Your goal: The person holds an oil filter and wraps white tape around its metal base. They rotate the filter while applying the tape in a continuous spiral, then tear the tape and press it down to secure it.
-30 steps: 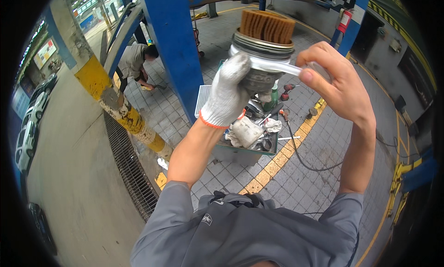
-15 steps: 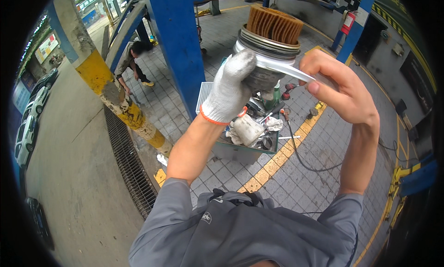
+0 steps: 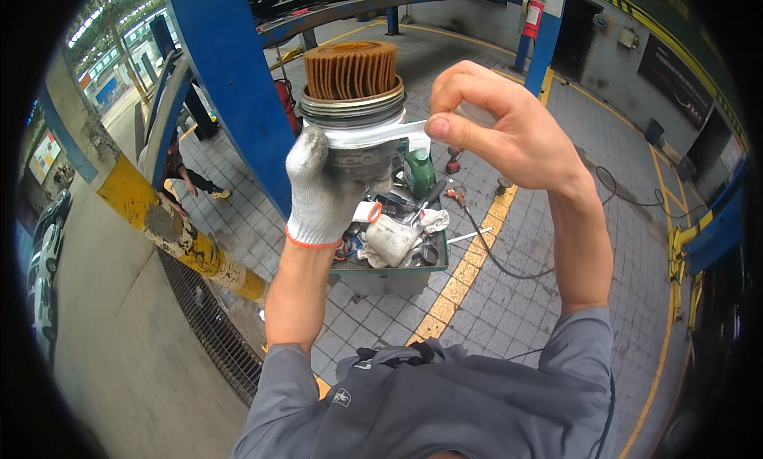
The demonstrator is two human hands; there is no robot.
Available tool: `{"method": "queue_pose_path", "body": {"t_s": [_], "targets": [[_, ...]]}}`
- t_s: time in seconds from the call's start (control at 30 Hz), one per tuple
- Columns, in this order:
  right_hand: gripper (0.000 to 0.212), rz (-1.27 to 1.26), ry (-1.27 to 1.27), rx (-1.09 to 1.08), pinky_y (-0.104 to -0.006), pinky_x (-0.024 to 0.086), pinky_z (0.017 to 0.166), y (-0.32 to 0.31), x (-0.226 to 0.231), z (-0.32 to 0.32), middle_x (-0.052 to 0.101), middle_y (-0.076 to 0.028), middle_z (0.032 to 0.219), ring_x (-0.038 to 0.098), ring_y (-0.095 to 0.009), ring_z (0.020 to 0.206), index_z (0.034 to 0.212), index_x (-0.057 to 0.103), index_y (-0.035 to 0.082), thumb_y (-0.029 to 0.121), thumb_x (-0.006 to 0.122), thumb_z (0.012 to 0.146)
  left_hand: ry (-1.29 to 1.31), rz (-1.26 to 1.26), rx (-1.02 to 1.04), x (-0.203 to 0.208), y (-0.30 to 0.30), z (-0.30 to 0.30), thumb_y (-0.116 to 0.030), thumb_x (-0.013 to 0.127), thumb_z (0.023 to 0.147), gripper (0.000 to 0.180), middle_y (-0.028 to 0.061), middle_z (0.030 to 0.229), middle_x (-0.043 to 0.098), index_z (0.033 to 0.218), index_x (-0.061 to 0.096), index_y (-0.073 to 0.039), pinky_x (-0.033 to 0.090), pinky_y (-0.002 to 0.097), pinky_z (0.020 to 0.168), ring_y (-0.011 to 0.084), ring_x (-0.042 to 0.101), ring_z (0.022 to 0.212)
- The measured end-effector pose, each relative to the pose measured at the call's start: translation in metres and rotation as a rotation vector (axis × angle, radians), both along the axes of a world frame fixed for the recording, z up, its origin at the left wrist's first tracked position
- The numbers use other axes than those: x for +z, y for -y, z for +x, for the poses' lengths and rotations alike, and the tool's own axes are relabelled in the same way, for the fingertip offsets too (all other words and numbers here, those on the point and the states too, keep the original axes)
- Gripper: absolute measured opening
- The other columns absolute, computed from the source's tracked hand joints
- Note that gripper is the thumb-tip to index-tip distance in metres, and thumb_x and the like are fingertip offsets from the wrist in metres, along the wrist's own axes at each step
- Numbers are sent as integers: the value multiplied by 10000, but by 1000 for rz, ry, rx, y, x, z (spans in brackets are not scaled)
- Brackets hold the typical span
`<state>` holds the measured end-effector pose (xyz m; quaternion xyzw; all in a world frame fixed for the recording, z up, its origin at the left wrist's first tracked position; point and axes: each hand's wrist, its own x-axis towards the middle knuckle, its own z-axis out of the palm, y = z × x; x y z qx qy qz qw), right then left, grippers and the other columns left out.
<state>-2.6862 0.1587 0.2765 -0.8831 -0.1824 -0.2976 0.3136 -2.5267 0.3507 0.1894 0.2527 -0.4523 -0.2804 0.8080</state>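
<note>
- A grey tiled workshop floor (image 3: 509, 316) is crossed by a yellow line (image 3: 455, 282)
- A dark canister (image 3: 359, 163) topped by a pleated brown filter element (image 3: 350, 71) is gripped by the gloved left hand (image 3: 314, 190), above a cluttered bin (image 3: 389, 284)
- White tape (image 3: 385, 133) along the canister's side is pinched by the bare right hand (image 3: 513, 133)

The left hand (image 3: 316, 190) wears a white knitted glove (image 3: 308, 213) with orange hem (image 3: 311, 245); the grey short-sleeved shirt (image 3: 477, 403) bears a pale emblem (image 3: 342, 397).

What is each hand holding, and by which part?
The gloved left hand holds the dark housing by its lower left side; the bare right hand pinches the white strip beyond the housing's right side.
</note>
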Motion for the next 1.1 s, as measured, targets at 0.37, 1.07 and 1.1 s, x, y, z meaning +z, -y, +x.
{"method": "queue_pose_path", "body": {"t_s": [0.37, 1.07, 1.1], "targets": [[212, -5, -6, 36, -325, 535, 832, 0, 14, -18, 658, -40, 1043, 647, -162, 955, 1010, 761, 35, 228, 845, 988, -24, 67, 242, -4, 4, -7, -596, 603, 998, 707, 150, 1219, 768, 1435, 619, -39, 596, 419, 727, 267, 754, 970], [412, 91, -76, -62, -352, 548, 930, 0, 5, 3, 747, -68, 1055, 692, -181, 1031, 1130, 783, 40, 405, 867, 958, -346, -87, -34, -2, 7, -28, -745, 520, 978, 881, 207, 1379, 676, 1562, 528, -85, 697, 428, 843, 352, 747, 1127], [428, 101, -83, -64, -353, 552, 933, -1, 4, 4, 754, -73, 1058, 698, -182, 1031, 1143, 781, 34, 413, 863, 961, -340, -117, -67, -4, 7, -27, -759, 510, 979, 892, 205, 1374, 678, 1563, 528, -86, 697, 430, 833, 351, 747, 1122]]}}
